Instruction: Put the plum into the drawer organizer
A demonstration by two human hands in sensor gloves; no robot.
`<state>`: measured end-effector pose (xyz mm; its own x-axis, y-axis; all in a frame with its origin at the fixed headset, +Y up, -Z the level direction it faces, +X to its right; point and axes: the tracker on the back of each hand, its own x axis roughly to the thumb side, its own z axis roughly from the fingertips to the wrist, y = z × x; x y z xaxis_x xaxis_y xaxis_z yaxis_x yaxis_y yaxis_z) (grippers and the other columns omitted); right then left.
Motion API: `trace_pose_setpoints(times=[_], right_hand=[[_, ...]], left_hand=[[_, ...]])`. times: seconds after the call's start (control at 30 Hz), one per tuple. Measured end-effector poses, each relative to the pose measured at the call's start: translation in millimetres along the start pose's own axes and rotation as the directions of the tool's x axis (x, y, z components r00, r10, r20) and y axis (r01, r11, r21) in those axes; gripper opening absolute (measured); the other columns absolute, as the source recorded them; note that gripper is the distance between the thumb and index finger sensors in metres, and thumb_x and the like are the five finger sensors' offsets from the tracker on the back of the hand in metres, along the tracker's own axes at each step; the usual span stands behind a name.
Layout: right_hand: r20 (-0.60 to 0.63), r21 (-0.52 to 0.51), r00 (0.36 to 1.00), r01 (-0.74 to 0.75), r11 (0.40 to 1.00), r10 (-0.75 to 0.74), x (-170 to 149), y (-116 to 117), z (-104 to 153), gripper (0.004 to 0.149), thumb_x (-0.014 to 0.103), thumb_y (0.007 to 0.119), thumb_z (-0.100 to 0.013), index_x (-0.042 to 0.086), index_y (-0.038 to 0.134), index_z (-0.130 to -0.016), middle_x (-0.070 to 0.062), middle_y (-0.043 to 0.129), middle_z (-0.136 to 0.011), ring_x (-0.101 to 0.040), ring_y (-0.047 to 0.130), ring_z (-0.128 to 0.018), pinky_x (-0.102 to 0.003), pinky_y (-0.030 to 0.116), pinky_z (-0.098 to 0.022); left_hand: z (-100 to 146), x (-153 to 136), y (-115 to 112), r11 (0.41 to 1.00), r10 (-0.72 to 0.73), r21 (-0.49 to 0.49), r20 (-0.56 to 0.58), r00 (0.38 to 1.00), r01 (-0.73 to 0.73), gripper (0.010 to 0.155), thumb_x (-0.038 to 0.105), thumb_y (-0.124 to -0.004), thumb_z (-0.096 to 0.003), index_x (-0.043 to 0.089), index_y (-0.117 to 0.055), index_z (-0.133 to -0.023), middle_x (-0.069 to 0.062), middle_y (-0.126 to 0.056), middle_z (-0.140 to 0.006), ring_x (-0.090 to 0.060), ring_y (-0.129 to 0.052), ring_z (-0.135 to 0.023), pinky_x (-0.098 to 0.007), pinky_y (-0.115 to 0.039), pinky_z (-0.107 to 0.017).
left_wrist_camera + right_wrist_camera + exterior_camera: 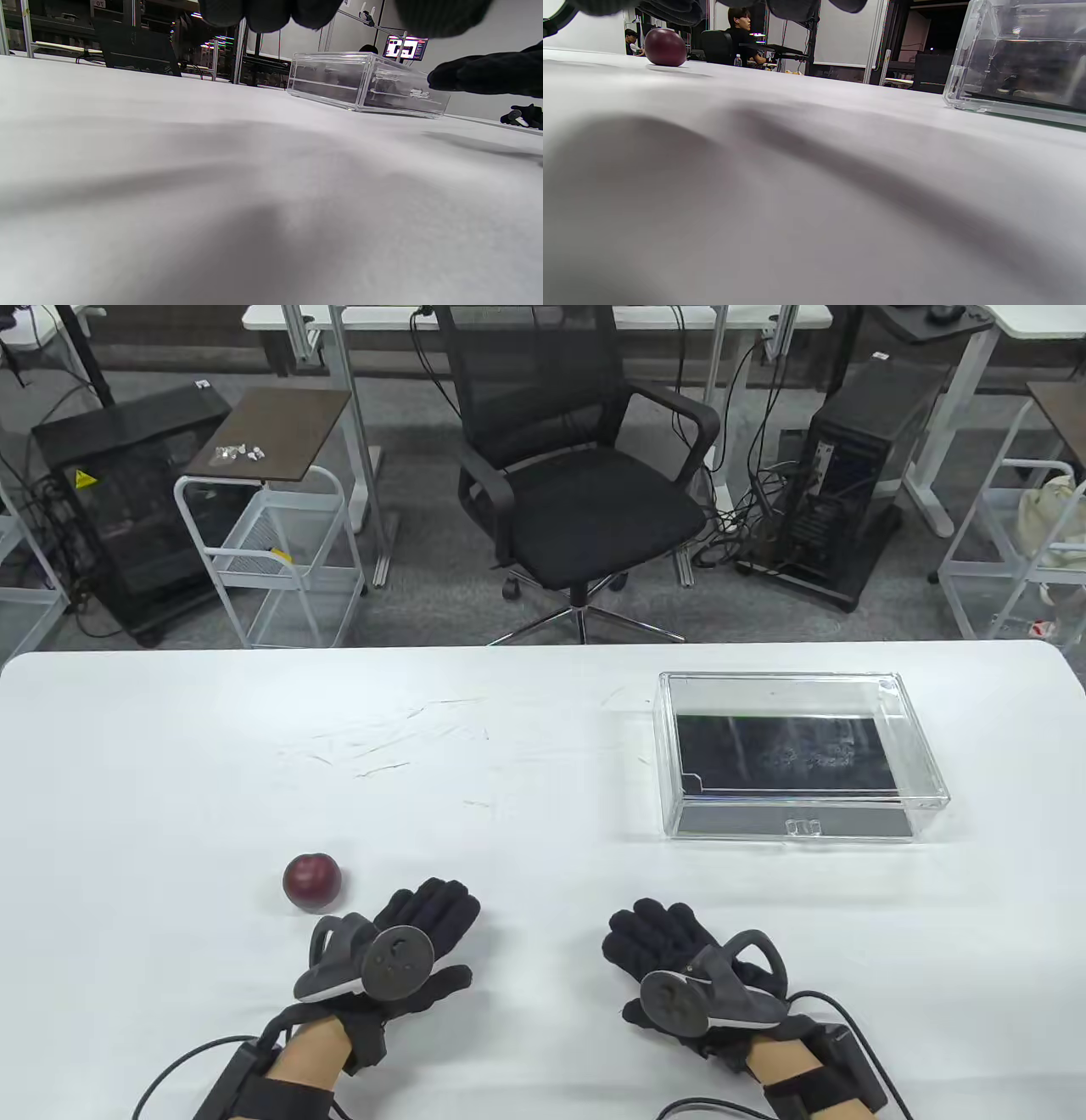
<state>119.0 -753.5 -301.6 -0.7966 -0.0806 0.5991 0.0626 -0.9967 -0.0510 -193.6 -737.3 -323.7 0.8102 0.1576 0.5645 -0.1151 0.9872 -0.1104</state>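
Desk point(170, 746) fills the lower half of the table view and carries one clear organizer point(797, 755) at right of centre, likely rigid and light, its drawer seemingly closed. Two hands lie flat at the bottom edge, left point(399, 950) and right point(687, 967), fingers spread, holding nothing. One plum point(312, 882) sits lower left, just beside the left hand: probably firm, smooth, prone to rolling, so best cupped around its sides from above.
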Motion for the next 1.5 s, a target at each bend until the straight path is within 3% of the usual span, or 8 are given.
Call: trace_pose_setpoints(times=[0.23, 0.37, 0.5, 0.6, 0.7, 0.83, 1.13, 1.5], right_hand=[[-0.015, -0.018, 1.0, 0.003, 1.0, -0.003, -1.6, -1.9, -0.2, 0.075, 0.063, 0.063, -0.035, 0.034, 0.038, -0.099, 0.003, 0.042, -0.112, -0.029, 0.041, -0.105, -0.048, 0.045, -0.076], [-0.211, -0.032, 0.973, -0.104, 0.994, 0.095, -24.5, -14.5, -1.3, 0.084, 0.071, 0.061, -0.031, 0.032, 0.036, -0.101, -0.001, 0.045, -0.113, -0.031, 0.053, -0.103, -0.049, 0.057, -0.072], [-0.592, -0.033, 0.803, -0.116, 0.993, 0.074, -90.8, -28.1, 0.4, 0.086, 0.072, 0.062, -0.033, 0.022, 0.043, -0.101, -0.008, 0.069, -0.098, -0.027, 0.086, -0.074, -0.039, 0.079, -0.053], [-0.836, -0.062, 0.546, 0.006, 0.998, -0.055, -154.0, -29.3, 4.4, 0.086, 0.066, 0.068, -0.034, 0.006, 0.056, -0.095, -0.008, 0.093, -0.074, -0.018, 0.105, -0.043, -0.029, 0.091, -0.029], [-0.927, -0.071, 0.354, 0.16, 0.985, -0.124, -195.1, -20.4, 2.9, 0.092, 0.067, 0.073, -0.031, 0.0, 0.059, -0.092, -0.005, 0.1, -0.063, -0.014, 0.108, -0.031, -0.026, 0.093, -0.018], [-0.957, -0.041, 0.266, 0.272, 0.961, -0.116, -219.3, -11.4, -7.7, 0.094, 0.068, 0.074, -0.03, -0.002, 0.06, -0.091, 0.0, 0.103, -0.055, -0.009, 0.109, -0.024, -0.023, 0.093, -0.013], [-0.963, -0.039, 0.248, 0.247, 0.968, -0.102, -224.3, -3.1, -25.9, 0.08, 0.06, 0.076, -0.035, -0.004, 0.071, -0.083, 0.008, 0.107, -0.039, -0.004, 0.107, -0.011, -0.02, 0.092, -0.005], [-0.961, -0.04, 0.26, 0.197, 0.98, -0.091, -211.5, -3.5, -8.6, 0.078, 0.062, 0.076, -0.033, 0.0, 0.077, -0.081, 0.01, 0.107, -0.034, -0.002, 0.106, -0.008, -0.019, 0.092, -0.004]], left_hand=[[0.4, -1.1, 0.4, 1.0, 0.002, 0.001, -0.008, 1.0, -0.002, 0.076, 0.057, -0.071, -0.0462, 0.023, -0.05, -0.111, -0.007, -0.05, -0.123, -0.032, -0.052, -0.113, -0.053, -0.045, -0.082], [0.5, -1.7, 0.7, 1.0, -0.001, 0.0, -0.011, 1.0, 0.001, 0.076, 0.057, -0.071, -0.0462, 0.023, -0.05, -0.111, -0.007, -0.051, -0.123, -0.032, -0.052, -0.113, -0.053, -0.045, -0.082], [0.3, -3.8, 1.0, 1.0, 0.006, 0.002, -0.021, 1.0, -0.006, 0.076, 0.056, -0.072, -0.0462, 0.023, -0.051, -0.111, -0.007, -0.05, -0.123, -0.033, -0.052, -0.113, -0.053, -0.045, -0.082], [0.5, -5.4, 0.7, 1.0, 0.01, -0.001, -0.031, 0.999, -0.01, 0.076, 0.056, -0.072, -0.0462, 0.023, -0.051, -0.111, -0.007, -0.05, -0.123, -0.033, -0.052, -0.113, -0.053, -0.045, -0.082], [0.4, -6.4, 1.0, 1.0, 0.019, -0.001, -0.039, 0.999, -0.019, 0.076, 0.056, -0.072, -0.0462, 0.023, -0.051, -0.111, -0.007, -0.05, -0.123, -0.033, -0.052, -0.113, -0.054, -0.046, -0.082], [0.0, -8.5, 1.0, 0.999, 0.032, -0.003, -0.047, 0.998, -0.032, 0.075, 0.056, -0.072, -0.0463, 0.023, -0.051, -0.111, -0.007, -0.05, -0.123, -0.033, -0.052, -0.113, -0.053, -0.045, -0.082], [0.1, -9.1, 0.9, 1.0, 0.027, -0.005, -0.055, 0.998, -0.028, 0.075, 0.056, -0.072, -0.0463, 0.023, -0.052, -0.111, -0.007, -0.052, -0.123, -0.033, -0.053, -0.113, -0.053, -0.046, -0.082], [-0.2, -10.1, 0.2, 0.999, 0.035, -0.015, -0.064, 0.997, -0.036, 0.074, 0.056, -0.071, -0.0466, 0.023, -0.053, -0.111, -0.007, -0.052, -0.123, -0.033, -0.053, -0.113, -0.053, -0.046, -0.082]])
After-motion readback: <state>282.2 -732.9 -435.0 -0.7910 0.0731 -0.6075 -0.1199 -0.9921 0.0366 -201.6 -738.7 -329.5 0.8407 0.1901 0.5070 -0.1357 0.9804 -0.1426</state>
